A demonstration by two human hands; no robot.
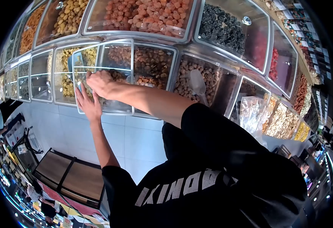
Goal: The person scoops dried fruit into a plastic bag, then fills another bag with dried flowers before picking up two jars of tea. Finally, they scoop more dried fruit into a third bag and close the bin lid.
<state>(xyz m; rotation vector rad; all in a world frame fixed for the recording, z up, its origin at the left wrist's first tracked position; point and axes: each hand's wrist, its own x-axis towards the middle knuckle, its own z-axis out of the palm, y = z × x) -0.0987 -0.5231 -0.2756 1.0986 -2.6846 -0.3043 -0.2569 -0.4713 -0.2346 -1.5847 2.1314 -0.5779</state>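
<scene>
A clear lid [115, 102] with a pale rim lies skewed across two bins of the lower row, its near edge hanging past their front. My left hand [89, 105] rests at the lid's left edge with its fingers stretched out. Just beyond it, my right hand [101, 83] is closed over the lid, fingers bent; what they hold, if anything, is hidden. Under and beside the lid are a bin of yellowish pieces [66, 59] and a bin of brown nut-like pieces [155, 60]. A light-blue flat piece [77, 60] shows near the lid's far left corner.
Right of the lid, an uncovered bin holds brown pieces [181, 78] and a clear scoop [197, 81]. Behind stand lidded bins of orange dried pieces [147, 15] and dark pieces [223, 28]. A plastic bag [252, 112] hangs at right. A brown-topped case [67, 176] stands lower left.
</scene>
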